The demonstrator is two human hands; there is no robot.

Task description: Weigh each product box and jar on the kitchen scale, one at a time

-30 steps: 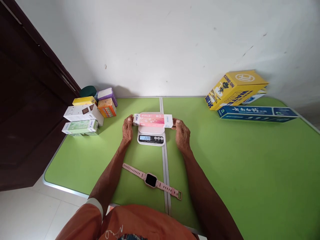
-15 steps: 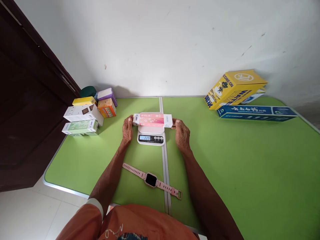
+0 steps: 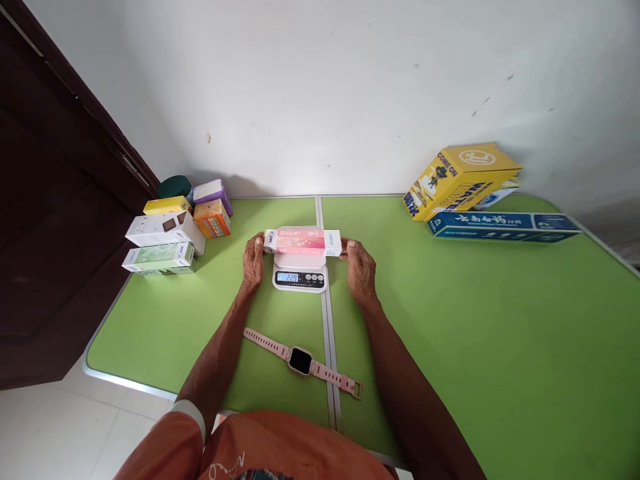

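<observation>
Head view: pink box on scale; left hand, right hand at its ends, grip unclear from here; uneven pressure might tip it.

A yellow carton sits behind a long blue box at right.

- Soft, diffuse light here; its source escapes us.
- We see the white wall glow palest just above the green tabletop, while the door sinks towards black.
- A faint wall shadow beside the purple box!
- Wide-angle stretch drags the yellow carton outward.
- We catch the lit display, pale blue.
</observation>
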